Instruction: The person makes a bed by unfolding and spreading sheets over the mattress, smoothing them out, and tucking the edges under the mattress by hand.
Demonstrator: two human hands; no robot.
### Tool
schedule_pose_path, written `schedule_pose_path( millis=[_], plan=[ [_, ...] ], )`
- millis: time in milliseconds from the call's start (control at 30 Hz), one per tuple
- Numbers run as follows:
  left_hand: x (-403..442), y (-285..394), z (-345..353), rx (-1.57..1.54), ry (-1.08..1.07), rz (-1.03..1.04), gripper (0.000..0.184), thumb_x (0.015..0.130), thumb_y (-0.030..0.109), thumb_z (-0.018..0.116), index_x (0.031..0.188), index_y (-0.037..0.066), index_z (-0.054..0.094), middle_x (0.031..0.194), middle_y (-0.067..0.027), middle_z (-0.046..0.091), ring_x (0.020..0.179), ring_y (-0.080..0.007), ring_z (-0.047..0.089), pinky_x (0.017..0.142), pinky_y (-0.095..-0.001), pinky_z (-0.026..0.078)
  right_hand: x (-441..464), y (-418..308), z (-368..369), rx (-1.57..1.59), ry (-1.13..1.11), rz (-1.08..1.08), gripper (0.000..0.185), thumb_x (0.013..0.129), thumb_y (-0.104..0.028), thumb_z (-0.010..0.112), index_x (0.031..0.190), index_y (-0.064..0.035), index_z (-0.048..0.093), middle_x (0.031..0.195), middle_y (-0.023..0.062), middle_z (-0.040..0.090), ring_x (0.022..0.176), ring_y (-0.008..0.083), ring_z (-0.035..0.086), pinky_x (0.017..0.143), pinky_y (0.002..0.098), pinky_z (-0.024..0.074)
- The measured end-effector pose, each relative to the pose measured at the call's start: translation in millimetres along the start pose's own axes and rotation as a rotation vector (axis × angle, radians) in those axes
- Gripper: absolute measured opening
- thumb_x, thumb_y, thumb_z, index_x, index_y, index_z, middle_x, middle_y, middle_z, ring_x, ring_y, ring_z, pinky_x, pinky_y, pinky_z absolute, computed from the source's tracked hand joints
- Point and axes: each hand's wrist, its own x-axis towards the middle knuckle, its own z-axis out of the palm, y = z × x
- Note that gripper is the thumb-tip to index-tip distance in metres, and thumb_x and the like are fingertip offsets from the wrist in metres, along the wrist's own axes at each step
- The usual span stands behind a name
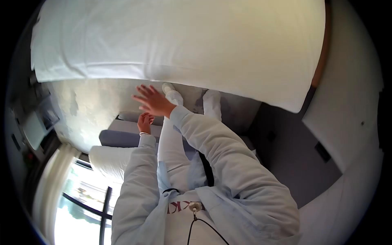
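My right hand [155, 101] is held out in the air just short of the near edge of a white sheet [183, 41] on the bed. Its fingers are spread and nothing is in them. Below it is my left hand [145, 123], palm turned inward, with the fingers loosely bent and no object visible in it. A thin light band [145, 133] circles the left wrist. Neither hand touches the sheet, which has faint creases and hangs over the bed's near side.
Behind my legs stands a grey-blue sofa [118, 138] with a white cushion or bedding [108, 159] by it. A window [83, 200] with a pale curtain [53, 188] is at lower left. Bare patchy floor [81, 102] lies beside the bed. A dark panel [294, 159] is at right.
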Motion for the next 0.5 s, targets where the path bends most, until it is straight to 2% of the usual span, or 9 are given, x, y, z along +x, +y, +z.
schedule_pose_path(
  millis=[100, 200, 233, 267, 300, 367, 433, 467, 500],
  plan=[
    [18.4, -15.3, -67.5, -0.117, 0.113, -0.074, 0.014, 0.081, 0.006, 0.043, 0.090, 0.002, 0.052, 0.076, -0.0066, 0.060, 0.061, -0.0124, 0.057, 0.052, -0.0205, 0.043, 33.4, -41.2, 3.9, -0.007, -0.110, -0.015, 0.045, 0.076, -0.014, 0.055, 0.119, -0.0148, 0.043, 0.128, 0.0112, 0.034, 0.120, 0.0315, 0.027, 0.097, 0.0425, 0.0236],
    [30.0, -39.2, -114.1, -0.266, 0.143, -0.176, 0.013, 0.081, 0.005, 0.043, 0.089, 0.003, 0.053, 0.074, -0.0065, 0.060, 0.060, -0.0122, 0.057, 0.052, -0.0205, 0.043, 32.9, -21.6, -13.1, -0.282, 0.004, 0.262, 0.040, 0.076, -0.007, 0.051, 0.116, -0.0059, 0.043, 0.119, 0.0155, 0.042, 0.117, 0.0346, 0.030, 0.097, 0.0418, 0.0244],
    [34.5, -44.2, -124.7, -0.291, 0.167, -0.143, 0.013, 0.081, 0.006, 0.044, 0.089, 0.004, 0.054, 0.074, -0.0064, 0.060, 0.060, -0.0121, 0.057, 0.051, -0.0206, 0.043, 22.6, -1.3, -22.3, -0.225, 0.224, 0.323, 0.039, 0.078, -0.008, 0.050, 0.116, -0.0043, 0.042, 0.121, 0.0161, 0.040, 0.119, 0.0341, 0.028, 0.098, 0.0404, 0.0226],
    [39.3, -47.3, -133.4, -0.313, 0.193, -0.108, 0.013, 0.081, 0.007, 0.044, 0.089, 0.005, 0.054, 0.075, -0.0063, 0.060, 0.059, -0.0120, 0.056, 0.051, -0.0206, 0.043, 19.2, 10.6, -37.8, -0.222, 0.323, 0.480, 0.039, 0.080, -0.010, 0.048, 0.117, -0.0028, 0.040, 0.123, 0.0155, 0.038, 0.121, 0.0317, 0.025, 0.100, 0.0384, 0.0200],
    [43.3, -52.8, -135.5, -0.362, 0.215, -0.111, 0.013, 0.081, 0.007, 0.044, 0.089, 0.005, 0.054, 0.075, -0.0063, 0.060, 0.059, -0.0120, 0.056, 0.051, -0.0206, 0.043, 1.4, 48.1, -53.1, -0.333, 0.466, 0.497, 0.040, 0.081, -0.013, 0.047, 0.119, -0.0015, 0.039, 0.125, 0.0154, 0.037, 0.122, 0.0306, 0.024, 0.101, 0.0377, 0.0180],
    [47.1, -53.6, -155.4, -0.478, 0.229, -0.026, 0.013, 0.082, 0.007, 0.044, 0.090, 0.006, 0.054, 0.075, -0.0055, 0.060, 0.060, -0.0115, 0.056, 0.053, -0.0205, 0.043, -25.3, 125.6, -101.6, -0.652, 0.427, 0.568, 0.047, 0.083, -0.023, 0.047, 0.123, -0.0019, 0.034, 0.127, 0.0177, 0.033, 0.123, 0.0321, 0.022, 0.101, 0.0413, 0.0177],
    [44.1, -32.4, -172.3, -0.543, 0.306, -0.022, 0.012, 0.082, 0.008, 0.044, 0.090, 0.006, 0.054, 0.075, -0.0051, 0.060, 0.061, -0.0114, 0.057, 0.054, -0.0206, 0.044, -25.5, 169.0, -138.2, -0.636, 0.449, 0.718, 0.043, 0.082, -0.020, 0.047, 0.118, 0.0013, 0.039, 0.122, 0.0198, 0.038, 0.111, 0.0321, 0.038, 0.094, 0.0395, 0.0303],
    [42.1, -25.8, -179.5, -0.571, 0.334, 0.002, 0.012, 0.083, 0.008, 0.045, 0.089, 0.006, 0.054, 0.075, -0.0047, 0.059, 0.062, -0.0113, 0.057, 0.056, -0.0207, 0.044, -28.0, 205.7, -144.5, -0.376, 0.630, 0.856, 0.049, 0.082, -0.030, 0.047, 0.120, -0.0005, 0.037, 0.122, 0.0215, 0.037, 0.107, 0.0329, 0.042, 0.090, 0.0385, 0.0350],
    [42.8, -28.6, -187.0, -0.611, 0.363, -0.013, 0.012, 0.083, 0.008, 0.045, 0.089, 0.006, 0.054, 0.075, -0.0047, 0.059, 0.062, -0.0113, 0.057, 0.056, -0.0207, 0.044, 1.0, 192.9, -132.0, -0.390, 0.589, 0.828, 0.049, 0.082, -0.030, 0.047, 0.120, -0.0005, 0.037, 0.122, 0.0215, 0.037, 0.107, 0.0329, 0.042, 0.090, 0.0385, 0.0350]
  ],
)
